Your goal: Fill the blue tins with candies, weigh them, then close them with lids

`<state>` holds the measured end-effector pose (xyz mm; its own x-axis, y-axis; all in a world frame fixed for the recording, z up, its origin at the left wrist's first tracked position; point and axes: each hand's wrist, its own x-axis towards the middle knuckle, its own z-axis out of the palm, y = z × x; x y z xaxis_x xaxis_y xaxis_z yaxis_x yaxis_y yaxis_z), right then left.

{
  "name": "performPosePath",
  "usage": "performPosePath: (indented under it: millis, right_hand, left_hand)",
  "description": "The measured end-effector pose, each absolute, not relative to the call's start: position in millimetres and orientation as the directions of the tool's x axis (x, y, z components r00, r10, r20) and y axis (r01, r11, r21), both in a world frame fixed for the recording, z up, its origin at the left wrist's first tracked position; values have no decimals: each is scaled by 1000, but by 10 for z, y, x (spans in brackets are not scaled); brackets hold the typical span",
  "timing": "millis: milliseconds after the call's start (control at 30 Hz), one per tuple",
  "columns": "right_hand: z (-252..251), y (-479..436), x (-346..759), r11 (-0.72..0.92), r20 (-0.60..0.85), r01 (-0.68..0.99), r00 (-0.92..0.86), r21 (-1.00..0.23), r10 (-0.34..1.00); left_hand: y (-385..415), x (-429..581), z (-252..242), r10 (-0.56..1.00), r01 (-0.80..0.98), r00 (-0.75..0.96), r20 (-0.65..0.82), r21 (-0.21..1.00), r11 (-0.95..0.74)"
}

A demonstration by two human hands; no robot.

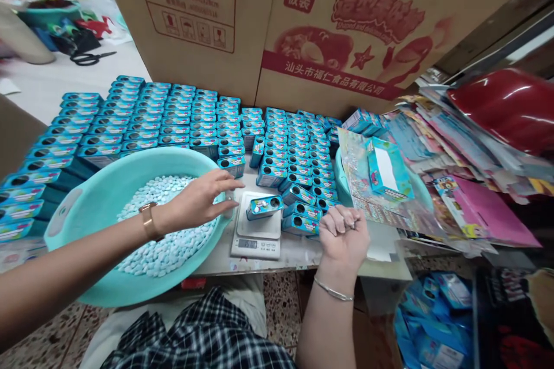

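My left hand (199, 199), fingers stretched and apart, hovers over the right rim of a turquoise basin (93, 207). Pale blue tablet candies (167, 262) lie heaped in it. Just right of my fingertips, a small blue candy box (265, 207) rests on a white digital scale (256, 246) with a lit display; pale pieces show at its opening. My right hand (345, 239) is turned up with the fingers curled into the palm, beside the rows of boxes. Whatever those fingers hold, if anything, is hidden.
Tight rows of blue boxes (149, 106) line the table before a large printed carton (259, 23). At right, a second basin (341, 176) bears a plastic sheet and a box; stacked packaging (433, 144) lies beyond. Scissors (92, 57) lie back left. A bag of blue packs (437, 323) sits lower right.
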<state>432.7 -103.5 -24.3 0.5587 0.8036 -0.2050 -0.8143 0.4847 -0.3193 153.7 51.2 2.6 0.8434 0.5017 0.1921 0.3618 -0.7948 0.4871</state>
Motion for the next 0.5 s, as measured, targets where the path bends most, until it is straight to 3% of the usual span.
performPosePath:
  millis: [500]
  right_hand:
    - [-127,-765,4017,397,-217,-809,521,-434,826]
  left_hand:
    - [499,2038,-9,284,231,955,84,390,-891]
